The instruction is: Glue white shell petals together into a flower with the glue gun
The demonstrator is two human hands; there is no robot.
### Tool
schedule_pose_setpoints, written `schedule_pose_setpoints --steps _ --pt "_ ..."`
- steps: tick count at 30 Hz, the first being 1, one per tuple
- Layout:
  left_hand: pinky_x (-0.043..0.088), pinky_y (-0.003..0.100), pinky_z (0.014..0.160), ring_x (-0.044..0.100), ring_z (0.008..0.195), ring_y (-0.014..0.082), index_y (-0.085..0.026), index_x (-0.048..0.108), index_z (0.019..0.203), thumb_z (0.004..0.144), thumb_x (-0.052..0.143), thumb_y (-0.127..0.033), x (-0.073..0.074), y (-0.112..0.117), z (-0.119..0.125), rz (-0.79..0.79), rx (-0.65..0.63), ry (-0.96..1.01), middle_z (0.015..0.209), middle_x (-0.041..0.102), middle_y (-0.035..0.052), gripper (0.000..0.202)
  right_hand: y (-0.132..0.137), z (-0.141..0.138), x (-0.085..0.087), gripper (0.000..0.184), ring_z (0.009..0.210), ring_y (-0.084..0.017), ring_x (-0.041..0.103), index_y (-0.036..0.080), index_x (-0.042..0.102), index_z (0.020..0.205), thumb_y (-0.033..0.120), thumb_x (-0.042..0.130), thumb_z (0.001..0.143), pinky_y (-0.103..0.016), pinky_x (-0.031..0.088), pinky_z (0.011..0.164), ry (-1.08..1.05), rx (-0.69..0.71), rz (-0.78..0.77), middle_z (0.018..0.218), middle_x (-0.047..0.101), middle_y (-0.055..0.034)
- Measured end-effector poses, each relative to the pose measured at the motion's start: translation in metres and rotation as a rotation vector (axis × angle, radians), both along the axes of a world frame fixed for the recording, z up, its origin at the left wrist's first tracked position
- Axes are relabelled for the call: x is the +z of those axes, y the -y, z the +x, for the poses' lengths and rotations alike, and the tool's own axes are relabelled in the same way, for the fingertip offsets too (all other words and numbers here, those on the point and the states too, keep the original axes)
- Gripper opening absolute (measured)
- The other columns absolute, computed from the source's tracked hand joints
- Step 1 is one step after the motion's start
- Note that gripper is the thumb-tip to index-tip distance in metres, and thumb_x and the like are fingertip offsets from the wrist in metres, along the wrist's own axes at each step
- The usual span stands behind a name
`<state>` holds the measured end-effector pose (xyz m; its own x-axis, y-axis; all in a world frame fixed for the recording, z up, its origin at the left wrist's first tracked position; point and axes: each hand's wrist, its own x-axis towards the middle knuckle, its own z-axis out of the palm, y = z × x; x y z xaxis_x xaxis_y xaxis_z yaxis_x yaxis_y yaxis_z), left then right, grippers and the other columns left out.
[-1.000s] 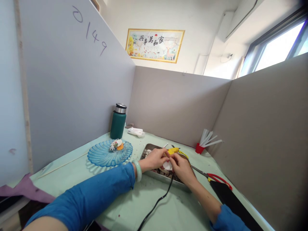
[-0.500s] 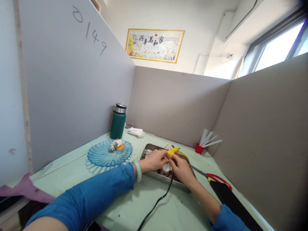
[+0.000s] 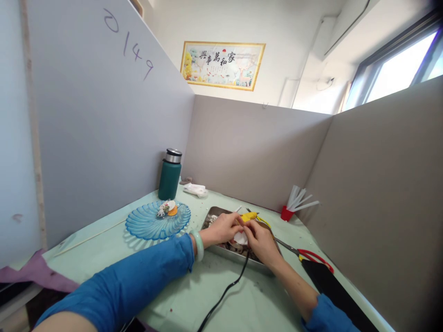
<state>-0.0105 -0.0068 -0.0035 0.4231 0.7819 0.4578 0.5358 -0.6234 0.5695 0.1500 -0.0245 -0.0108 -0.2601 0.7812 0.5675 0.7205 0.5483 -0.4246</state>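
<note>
Both my hands meet over a shallow metal tray (image 3: 226,253) of small shell-like pieces. My left hand (image 3: 224,228), with a pale green bangle (image 3: 198,246) at its wrist, has thumb and fingers pinched together. Opposite it, my right hand (image 3: 261,240) is closed in a pinch too, its fingertips touching the left ones. Whatever sits between the fingertips is hidden. Just below them shows a white, rounded piece (image 3: 241,238); I cannot tell whether it is held or lies in the tray. A yellow tool (image 3: 248,216), partly covered, lies behind my fingers.
A blue scalloped glass plate (image 3: 145,222) with a small shell cluster (image 3: 167,208) is on the left, before a green bottle (image 3: 170,177). To the right are red-handled scissors (image 3: 313,257) and a red cup (image 3: 287,213) of white sticks. A black cord (image 3: 224,293) crosses the front.
My fingertips have shifted slightly, and the left fingers are a little higher. The white piece shows slightly higher below them. Everything else has stayed in place.
</note>
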Motion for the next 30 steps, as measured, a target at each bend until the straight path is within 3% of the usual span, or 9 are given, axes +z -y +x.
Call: schedule_pose_setpoints --steps 14,21,30 --pt "0.040 0.020 0.053 0.057 0.056 0.0122 -0.016 0.059 0.091 0.078 0.044 -0.038 0.003 0.001 0.000 -0.083 0.008 0.042 0.071 0.065 0.0025 0.030 0.000 -0.001 -0.001 0.026 0.065 -0.016 0.055 0.019 0.057 0.080 0.035 0.036 0.085 -0.023 0.036 0.058 -0.050 0.013 0.061 0.072 0.062 -0.0028" --pt "0.039 0.019 0.043 0.055 0.045 0.0122 -0.013 0.057 0.093 0.078 0.043 -0.045 -0.002 -0.004 0.001 -0.198 -0.013 0.104 0.056 0.059 0.0009 0.038 0.002 -0.001 0.000 0.029 0.066 -0.016 0.056 0.018 0.057 0.082 0.037 0.036 0.086 -0.022 0.037 0.058 -0.068 0.003 0.083 0.074 0.063 -0.0040" --pt "0.040 0.020 0.037 0.054 0.039 0.0137 -0.012 0.054 0.088 0.076 0.048 -0.044 -0.008 -0.011 0.002 -0.348 -0.149 0.267 0.043 0.052 -0.0018 0.035 0.004 -0.002 -0.001 0.027 0.067 -0.015 0.055 0.018 0.057 0.082 0.035 0.037 0.086 -0.023 0.037 0.060 -0.066 0.007 0.138 0.075 0.062 -0.0041"
